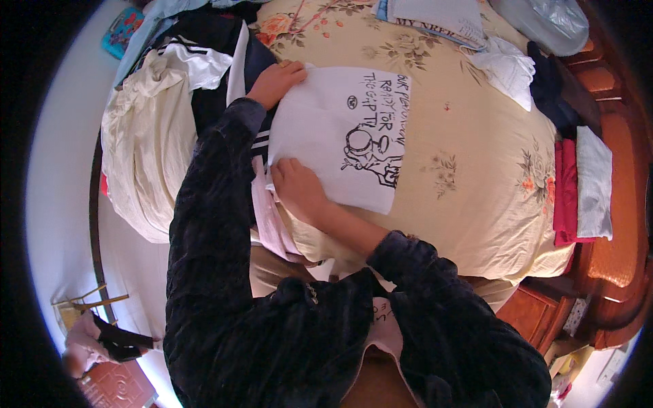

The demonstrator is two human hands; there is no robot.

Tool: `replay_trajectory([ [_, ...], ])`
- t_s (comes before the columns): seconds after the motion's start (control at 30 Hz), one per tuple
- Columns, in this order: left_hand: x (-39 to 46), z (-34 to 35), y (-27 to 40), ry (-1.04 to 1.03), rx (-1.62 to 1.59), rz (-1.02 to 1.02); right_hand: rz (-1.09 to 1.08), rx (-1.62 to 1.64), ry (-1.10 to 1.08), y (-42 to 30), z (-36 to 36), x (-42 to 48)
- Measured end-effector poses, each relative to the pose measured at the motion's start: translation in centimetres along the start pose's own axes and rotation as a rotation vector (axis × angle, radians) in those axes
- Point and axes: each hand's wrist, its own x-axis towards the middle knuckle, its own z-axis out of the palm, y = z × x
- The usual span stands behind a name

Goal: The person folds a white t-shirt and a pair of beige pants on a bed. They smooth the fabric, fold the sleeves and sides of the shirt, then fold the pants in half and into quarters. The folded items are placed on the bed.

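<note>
A white garment with black lettering and a line drawing [316, 122] lies folded into a flat panel on the bed's floral sheet [479, 153]. At its far left corner, my left hand [278, 83] rests with the fingertips on the cloth. My right hand [298, 188] lies on the near left edge, its fingers bent against the fabric. Whether either hand pinches the cloth, I cannot tell. Dark clothing with white stripes [260, 143] and a pale pink garment [270, 219] lie just left of the panel, partly under its edge.
Loose clothes pile up at left, with a cream garment [148, 143] on the outside. Folded clothes [438, 20], a white bunched cloth [505, 69] and a plastic bag [548, 25] lie at the far side. Red [565, 188] and grey [593, 183] folded cloths sit by the wooden headboard [614, 204]. Another person [102, 341] is at lower left.
</note>
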Motion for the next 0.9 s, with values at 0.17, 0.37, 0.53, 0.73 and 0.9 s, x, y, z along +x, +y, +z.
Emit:
replay_trajectory([
  [0.17, -1.1, -0.6, -0.4, 0.084, 0.0, -0.136, 0.006, 0.166, -0.029, 0.6, -7.9, -3.6],
  [0.37, -3.6, -7.5, 13.2, 0.201, -0.247, -0.221, 0.516, 0.086, 0.427, 11.4, -17.3, -7.7],
  [0.53, -7.7, -8.5, 20.1, 0.205, -0.233, -0.575, 0.308, 0.051, 0.232, 20.5, -17.4, 2.1],
  [0.73, -11.0, -6.2, 20.6, 0.464, -0.03, -1.049, 0.047, 0.104, -0.089, 20.6, -7.8, 16.0],
  [0.9, -11.5, -6.9, 20.4, 0.271, -0.252, -1.302, 0.161, 0.057, -0.321, 17.7, -2.4, 19.9],
])
